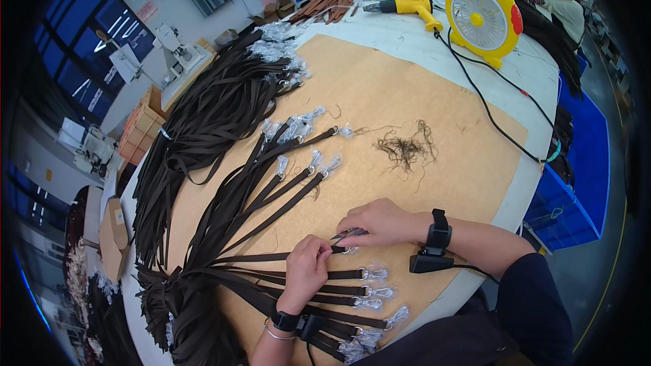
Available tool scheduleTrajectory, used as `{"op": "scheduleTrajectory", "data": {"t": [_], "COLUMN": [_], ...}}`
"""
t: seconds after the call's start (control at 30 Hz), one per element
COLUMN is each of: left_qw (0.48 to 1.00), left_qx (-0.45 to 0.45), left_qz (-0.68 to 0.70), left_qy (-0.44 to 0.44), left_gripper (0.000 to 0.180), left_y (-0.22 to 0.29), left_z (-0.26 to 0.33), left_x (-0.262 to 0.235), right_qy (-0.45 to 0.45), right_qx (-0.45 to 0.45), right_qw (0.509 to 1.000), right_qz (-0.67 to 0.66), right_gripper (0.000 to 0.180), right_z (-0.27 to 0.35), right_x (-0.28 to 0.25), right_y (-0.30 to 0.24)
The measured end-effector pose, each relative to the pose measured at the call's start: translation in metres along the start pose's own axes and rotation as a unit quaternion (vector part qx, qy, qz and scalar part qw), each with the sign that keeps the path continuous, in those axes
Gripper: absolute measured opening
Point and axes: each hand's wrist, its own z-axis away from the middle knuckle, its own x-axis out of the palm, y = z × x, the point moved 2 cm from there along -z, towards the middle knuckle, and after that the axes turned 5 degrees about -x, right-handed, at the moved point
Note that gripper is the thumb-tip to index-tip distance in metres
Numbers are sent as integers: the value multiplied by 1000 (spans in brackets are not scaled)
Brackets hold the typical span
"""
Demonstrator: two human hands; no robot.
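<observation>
My left hand (306, 272) is closed on a black strap (258, 257) near its end, where a clip in clear plastic shows. Just above it, my right hand (381, 222) grips small dark thread snips (349, 234), the blades pointing toward the strap at my left fingers. Below my left hand, several more straps (342, 291) fan out, their metal clips (376, 274) also wrapped in clear plastic. Other straps (271, 193) lie farther up and left. All these run from a gathered bundle (196, 318) at the lower left. Bands on both wrists carry small black boxes.
Brown paper (468, 156) covers much of the white table. A heap of dark thread scraps (407, 150) lies on it. Beyond are a yellow heat gun (410, 8), a yellow chick-shaped fan (480, 17) with cords, and a large strap bundle (210, 98). Blue bins (569, 203) stand right.
</observation>
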Motion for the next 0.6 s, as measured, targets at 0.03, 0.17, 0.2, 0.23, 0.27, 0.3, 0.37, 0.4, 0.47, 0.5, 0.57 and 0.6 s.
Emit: {"op": "scheduleTrajectory", "data": {"t": [0.03,0.17,0.2,0.23,0.27,0.3,0.37,0.4,0.47,0.5,0.57,0.6], "left_qw": [1000,999,999,999,999,998,998,998,998,998,998,997], "left_qx": [-1,-39,-34,-35,-39,-44,-45,-45,-45,-46,-45,-44], "left_qz": [0,29,29,29,32,35,38,42,47,52,54,55], "left_qy": [0,-3,3,3,1,-2,-2,-2,-1,0,1,2], "left_gripper": [8,10,10,10,10,10,10,10,10,10,10,10], "left_y": [0,-1,-1,-1,-1,-2,-1,-1,-1,-1,-1,-1], "left_z": [1,2,2,2,3,3,4,4,4,5,5,5], "left_x": [0,3,3,3,3,3,2,2,3,4,4,4], "right_qy": [0,-16,-33,-33,-33,-33,-25,-17,-14,-11,-15,-19], "right_qx": [0,-64,-71,-72,-67,-62,-55,-48,-55,-63,-81,-99], "right_qw": [1000,997,995,995,994,993,993,994,995,995,994,992], "right_qz": [-1,43,66,66,82,99,97,95,87,78,74,71], "right_gripper": [31,28,28,28,28,28,27,27,27,27,27,28], "right_z": [1,5,4,4,3,3,2,3,5,6,5,5], "right_x": [0,-4,-4,-2,0,2,0,-1,0,0,0,0], "right_y": [1,-1,-2,-2,-3,-3,-11,-13,-7,-5,-4,-4]}}
